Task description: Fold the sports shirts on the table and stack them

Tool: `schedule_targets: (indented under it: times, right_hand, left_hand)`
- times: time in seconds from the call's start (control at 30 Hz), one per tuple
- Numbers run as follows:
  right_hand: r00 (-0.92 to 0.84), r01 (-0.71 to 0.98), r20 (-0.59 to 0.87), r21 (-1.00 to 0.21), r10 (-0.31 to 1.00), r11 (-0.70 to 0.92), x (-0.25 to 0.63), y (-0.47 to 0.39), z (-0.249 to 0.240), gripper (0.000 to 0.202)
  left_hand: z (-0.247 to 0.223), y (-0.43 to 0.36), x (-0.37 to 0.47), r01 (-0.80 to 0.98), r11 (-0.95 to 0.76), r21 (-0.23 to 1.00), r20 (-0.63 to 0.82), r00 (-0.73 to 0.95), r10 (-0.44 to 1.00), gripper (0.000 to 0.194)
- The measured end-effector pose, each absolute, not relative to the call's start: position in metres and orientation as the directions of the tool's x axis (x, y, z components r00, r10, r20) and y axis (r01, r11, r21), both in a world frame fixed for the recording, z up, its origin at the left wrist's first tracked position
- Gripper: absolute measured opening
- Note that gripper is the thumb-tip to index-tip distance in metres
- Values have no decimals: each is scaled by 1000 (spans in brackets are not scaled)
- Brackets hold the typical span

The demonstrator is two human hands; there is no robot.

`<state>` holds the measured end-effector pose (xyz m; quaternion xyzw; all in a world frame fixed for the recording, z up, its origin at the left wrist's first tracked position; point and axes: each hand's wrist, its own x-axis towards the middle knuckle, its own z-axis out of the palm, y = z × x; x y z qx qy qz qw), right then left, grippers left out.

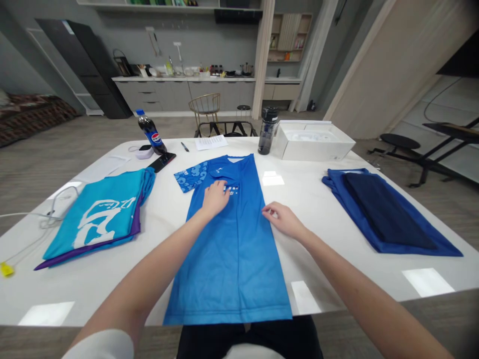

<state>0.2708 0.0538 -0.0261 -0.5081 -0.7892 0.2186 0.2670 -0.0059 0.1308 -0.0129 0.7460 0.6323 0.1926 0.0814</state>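
Observation:
A blue shirt (232, 259) lies on the white table in front of me, its collar end away from me and its hem at the near edge. Its patterned sleeve sticks out to the left, while the right side is a straight edge without a sleeve showing. My left hand (217, 198) rests on the chest of the shirt near the white print, fingers bent and close together; nothing can be made out under them. At the shirt's right edge is my right hand (283, 218), thumb and index finger pinched together by the fabric; whether cloth is between them is unclear.
Folded teal and purple shirts (108, 214) lie at the left, near white cables. Folded dark blue clothes (389, 209) are at the right. Toward the back stand a cola bottle (152, 133), a dark bottle (267, 132) and a white box (314, 142); a phone (162, 162) and paper lie there.

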Motion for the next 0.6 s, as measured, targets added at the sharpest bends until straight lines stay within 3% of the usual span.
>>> schedule_targets:
  times: [0.2, 0.37, 0.5, 0.6]
  right_hand:
    - [-156, 829, 182, -510, 971, 229, 251, 203, -38, 21]
    - [-33, 908, 165, -408, 986, 98, 234, 299, -38, 37]
    - [53, 919, 191, -394, 980, 27, 223, 348, -49, 47]
    - [28, 936, 173, -351, 985, 35, 217, 369, -61, 42]
  left_hand:
    - [-26, 240, -18, 923, 103, 371, 54, -132, 990, 48]
    - [-38, 270, -21, 958, 89, 273, 90, -117, 989, 45]
    - [-44, 281, -27, 953, 128, 275, 88, -158, 984, 36]
    - [-46, 284, -34, 947, 149, 283, 67, -175, 982, 34]
